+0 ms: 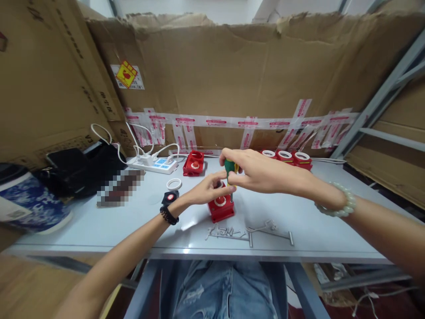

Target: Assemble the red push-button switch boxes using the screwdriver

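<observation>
A small red box (221, 209) with a round button on top stands on the pale table (109, 226) in front of me. My right hand (259, 173) is closed round a green and yellow screwdriver handle (229, 166), held upright over the box's back right corner. My left hand (209, 189) pinches the screwdriver's shaft and rests against the box's back edge. Screws (226, 231) lie loose just in front of the box.
Another red box (193, 163) sits further back, with a white ring (174, 184) and a black part (170, 197) to its left. Red housings (287, 157) line the back right. A power strip (154, 165), black bags (79, 170) and cardboard walls surround the table.
</observation>
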A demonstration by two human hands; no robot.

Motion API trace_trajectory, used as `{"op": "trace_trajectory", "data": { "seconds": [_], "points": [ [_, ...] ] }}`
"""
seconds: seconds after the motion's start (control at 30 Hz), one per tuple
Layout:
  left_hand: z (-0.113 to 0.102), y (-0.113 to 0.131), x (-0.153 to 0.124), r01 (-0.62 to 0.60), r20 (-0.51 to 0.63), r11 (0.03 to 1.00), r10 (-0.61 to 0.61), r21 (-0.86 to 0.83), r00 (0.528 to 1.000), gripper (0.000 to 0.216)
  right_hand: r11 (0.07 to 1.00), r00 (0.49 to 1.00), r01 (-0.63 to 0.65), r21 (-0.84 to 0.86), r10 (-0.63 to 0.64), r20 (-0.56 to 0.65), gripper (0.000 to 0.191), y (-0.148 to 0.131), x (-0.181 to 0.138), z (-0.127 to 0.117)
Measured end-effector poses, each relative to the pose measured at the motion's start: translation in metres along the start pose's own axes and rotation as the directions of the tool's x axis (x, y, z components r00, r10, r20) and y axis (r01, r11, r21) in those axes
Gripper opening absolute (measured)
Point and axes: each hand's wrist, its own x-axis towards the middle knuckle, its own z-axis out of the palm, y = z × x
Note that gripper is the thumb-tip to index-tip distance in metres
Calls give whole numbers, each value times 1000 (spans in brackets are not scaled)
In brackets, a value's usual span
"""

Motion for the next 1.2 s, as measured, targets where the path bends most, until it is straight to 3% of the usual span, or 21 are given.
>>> {"op": "trace_trajectory", "data": {
  "seconds": [0.17, 0.37, 0.53, 0.63, 0.77, 0.97, 1.2],
  "points": [
    [5, 0, 2, 21, -123, 1000, -22, -10, 992, 40, 995, 992, -93, -46, 88, -96, 20, 0, 3, 5],
    [0, 9, -2, -33, -33, 999, 34, 13, 999, 32, 994, 992, -102, 41, 105, -71, 14, 2, 1, 2],
    [3, 3, 0, -27, -70, 1000, 26, -14, 997, 29, 986, 985, -132, -99, 119, -129, 18, 2, -2, 6],
    [4, 1, -1, -48, -117, 999, 46, -14, 992, 32, 990, 990, -82, -113, 68, -123, 12, 1, 0, 8],
    [0, 4, -2, -56, -49, 998, 58, 37, 997, 28, 1000, 998, -1, -29, 0, -55, 21, 2, 0, 8],
    [6, -1, 0, 2, -165, 1000, -5, -20, 986, 34, 986, 986, -130, -104, 118, -116, 25, 2, -1, 9],
    [0, 8, -6, -43, -64, 992, 51, 122, 997, 25, 990, 986, -139, -13, 137, -91, 23, 2, 0, 5]
  ]
}}
